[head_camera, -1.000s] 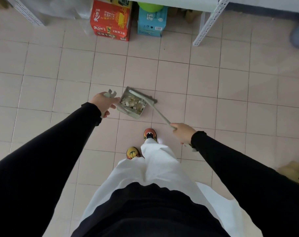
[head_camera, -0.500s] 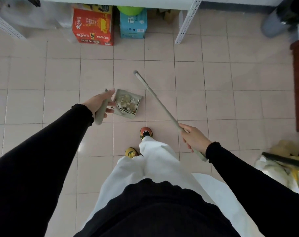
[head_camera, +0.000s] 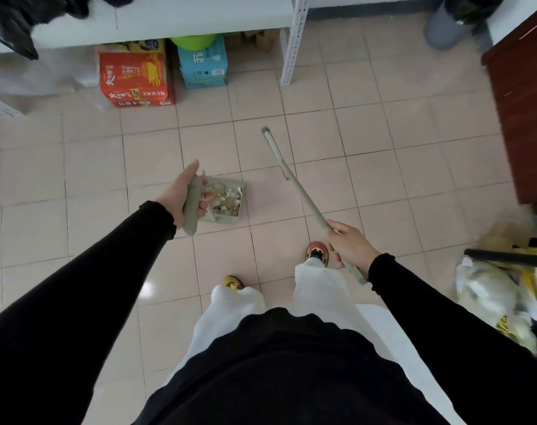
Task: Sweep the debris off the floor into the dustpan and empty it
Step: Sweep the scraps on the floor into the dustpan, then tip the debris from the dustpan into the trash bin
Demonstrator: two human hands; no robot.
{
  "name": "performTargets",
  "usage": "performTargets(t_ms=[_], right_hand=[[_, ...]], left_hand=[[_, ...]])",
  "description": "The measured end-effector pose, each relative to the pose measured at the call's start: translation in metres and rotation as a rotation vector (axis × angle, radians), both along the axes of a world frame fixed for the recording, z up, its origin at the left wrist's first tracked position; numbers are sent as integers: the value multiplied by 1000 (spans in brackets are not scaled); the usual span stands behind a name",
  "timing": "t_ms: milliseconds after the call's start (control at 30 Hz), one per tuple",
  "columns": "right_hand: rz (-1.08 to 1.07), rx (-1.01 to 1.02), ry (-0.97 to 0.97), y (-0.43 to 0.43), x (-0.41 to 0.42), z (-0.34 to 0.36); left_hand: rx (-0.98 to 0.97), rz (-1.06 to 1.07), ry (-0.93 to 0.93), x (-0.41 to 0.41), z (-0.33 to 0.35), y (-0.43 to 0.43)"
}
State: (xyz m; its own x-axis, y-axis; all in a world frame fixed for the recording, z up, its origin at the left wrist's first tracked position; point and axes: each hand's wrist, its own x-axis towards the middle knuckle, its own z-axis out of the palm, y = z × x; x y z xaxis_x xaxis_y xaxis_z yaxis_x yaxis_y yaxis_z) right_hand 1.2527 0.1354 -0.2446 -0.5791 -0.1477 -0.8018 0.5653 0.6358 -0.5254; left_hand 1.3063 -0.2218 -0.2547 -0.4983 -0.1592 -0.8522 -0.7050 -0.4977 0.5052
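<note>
My left hand [head_camera: 181,194] grips the grey-green handle of the dustpan [head_camera: 230,214], which hangs lifted over the pink tiled floor. Pale scraps of debris [head_camera: 225,196] fill its tray. My right hand [head_camera: 348,245] holds the broom [head_camera: 295,179] by its long thin handle. The handle slants up and away, and the broom's head end points toward the far shelf, raised off the tiles and to the right of the dustpan.
A white shelf rack [head_camera: 295,41] stands ahead, with a red carton [head_camera: 135,78] and a blue box [head_camera: 202,67] under it. A grey bin [head_camera: 448,29] is at far right, next to a brown cabinet [head_camera: 525,111]. A bag of rubbish [head_camera: 494,299] lies at my right.
The broom has come out of the dustpan and swung up and to the right. My left hand has taken a full grip on the dustpan handle. My view has turned right, bringing the rubbish bag into view.
</note>
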Motion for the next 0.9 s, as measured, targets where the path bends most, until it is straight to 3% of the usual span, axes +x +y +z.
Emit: performTargets(t_ms=[167,333,600,900], right_hand=[[-72,-37,0,55,-42,2],[-138,-94,-2,121,-102,8],[-234,-163,-26,216,-205,15],[-397,-215,58,267,-310,22]], left_hand=[[11,-105,4,-61,21,53],[97,-15,41,-130,40,116],[-23,-166,114,-250,59,230],[-57,-318,216,-395,75,304]])
